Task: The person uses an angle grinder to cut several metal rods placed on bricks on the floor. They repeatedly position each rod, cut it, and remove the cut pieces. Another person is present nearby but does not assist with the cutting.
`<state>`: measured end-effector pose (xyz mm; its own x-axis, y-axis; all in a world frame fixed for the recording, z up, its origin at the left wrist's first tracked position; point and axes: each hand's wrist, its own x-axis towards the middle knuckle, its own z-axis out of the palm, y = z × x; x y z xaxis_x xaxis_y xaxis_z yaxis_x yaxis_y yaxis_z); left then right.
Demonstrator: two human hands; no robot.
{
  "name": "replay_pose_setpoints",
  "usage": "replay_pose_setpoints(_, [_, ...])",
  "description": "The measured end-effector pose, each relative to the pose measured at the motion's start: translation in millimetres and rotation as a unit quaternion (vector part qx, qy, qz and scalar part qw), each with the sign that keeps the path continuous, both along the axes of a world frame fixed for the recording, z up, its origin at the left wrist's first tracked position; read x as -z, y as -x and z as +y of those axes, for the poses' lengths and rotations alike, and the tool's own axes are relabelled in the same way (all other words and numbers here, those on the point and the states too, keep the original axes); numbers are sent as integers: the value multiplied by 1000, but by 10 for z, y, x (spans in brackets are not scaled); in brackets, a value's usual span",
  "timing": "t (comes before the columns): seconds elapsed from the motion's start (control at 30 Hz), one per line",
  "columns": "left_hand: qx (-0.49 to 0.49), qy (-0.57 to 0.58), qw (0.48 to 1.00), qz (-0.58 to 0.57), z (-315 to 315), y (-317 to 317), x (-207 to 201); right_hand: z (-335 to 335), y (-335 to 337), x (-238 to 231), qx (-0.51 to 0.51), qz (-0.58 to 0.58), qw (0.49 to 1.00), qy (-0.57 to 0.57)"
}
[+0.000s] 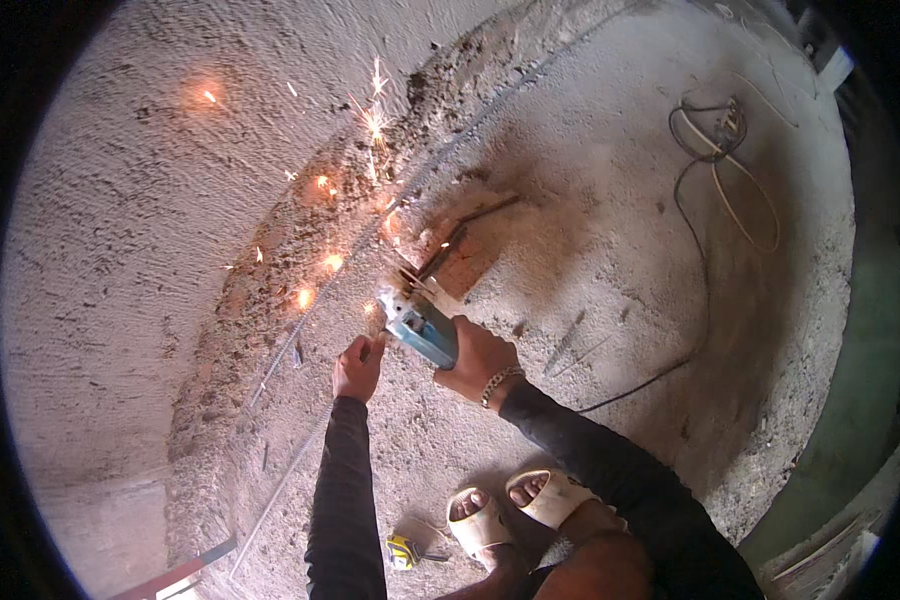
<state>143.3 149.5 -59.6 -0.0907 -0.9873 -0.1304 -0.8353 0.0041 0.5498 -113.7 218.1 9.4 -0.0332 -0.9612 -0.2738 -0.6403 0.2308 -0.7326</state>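
My right hand (pixel 480 360) is wrapped round the teal body of an angle grinder (pixel 425 332), a chain bracelet at its wrist. The grinder's head points away from me, and bright sparks (pixel 373 120) fly from it toward the far left. Just beyond the head, a dark, thin metal bar (pixel 460 235) lies over a reddish-brown block (pixel 467 262). To the left of the grinder and close to its head, my left hand (pixel 358 368) is closed, fingers pinched together. What it grips is too small to make out. Glare and sparks hide the disc's exact contact.
A rough concrete floor (pixel 590 270) meets a textured wall (pixel 120 200) along a crumbly edge. A dark cable (pixel 705 260) runs from near my right forearm to a coil (pixel 715 130) at the far right. My sandalled feet (pixel 480 520) stand near a yellow tape measure (pixel 402 552).
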Motion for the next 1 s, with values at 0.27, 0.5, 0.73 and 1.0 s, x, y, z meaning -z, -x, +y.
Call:
replay_pose_setpoints(0.27, [-71,124,976,166,-321,-202,-582,458,892,-318,82,-85,985,125])
replay_pose_setpoints(0.5, [272,106,956,31,-1111,735,-746,1390,1720,-667,271,27,962,19])
replay_pose_setpoints(0.73, [368,13,922,-120,-1449,1507,-696,2228,2138,-652,375,-75,924,24])
replay_pose_setpoints(1.0, [363,-22,920,-147,-1512,1619,-704,2502,2253,-607,398,-84,913,22])
